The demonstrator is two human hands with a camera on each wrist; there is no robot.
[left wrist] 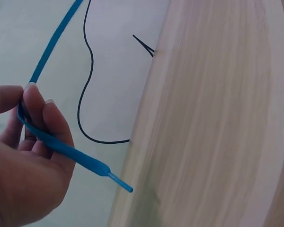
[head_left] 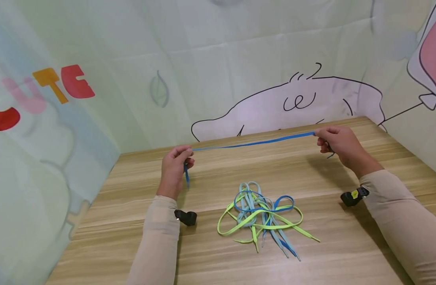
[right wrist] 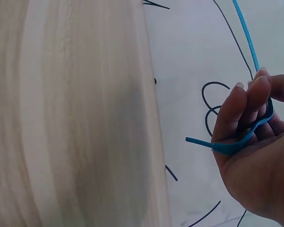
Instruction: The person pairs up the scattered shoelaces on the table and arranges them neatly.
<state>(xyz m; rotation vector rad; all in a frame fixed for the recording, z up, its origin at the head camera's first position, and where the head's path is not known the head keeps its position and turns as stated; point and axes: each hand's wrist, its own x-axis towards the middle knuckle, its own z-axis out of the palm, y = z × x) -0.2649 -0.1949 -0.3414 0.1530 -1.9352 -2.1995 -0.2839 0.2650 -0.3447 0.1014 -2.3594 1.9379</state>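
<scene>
A blue shoelace (head_left: 253,143) is stretched nearly straight between both hands, above the far part of the table. My left hand (head_left: 176,168) pinches it near one end, and the tipped tail (left wrist: 92,163) hangs out across the fingers. At the other end my right hand (head_left: 340,146) pinches the lace between thumb and fingers. Its short tail (right wrist: 227,147) runs over the palm with the plastic tip sticking out. Nearer the body, a loose tangle of lime-green (head_left: 235,228), pale blue (head_left: 247,202) and blue laces (head_left: 288,198) lies on the table.
The wooden table (head_left: 132,229) reaches back to a printed cloth backdrop (head_left: 132,79) with cartoon drawings and letters. Black wrist cameras (head_left: 186,217) are strapped over both beige sleeves (head_left: 157,245). The tangle sits between the forearms.
</scene>
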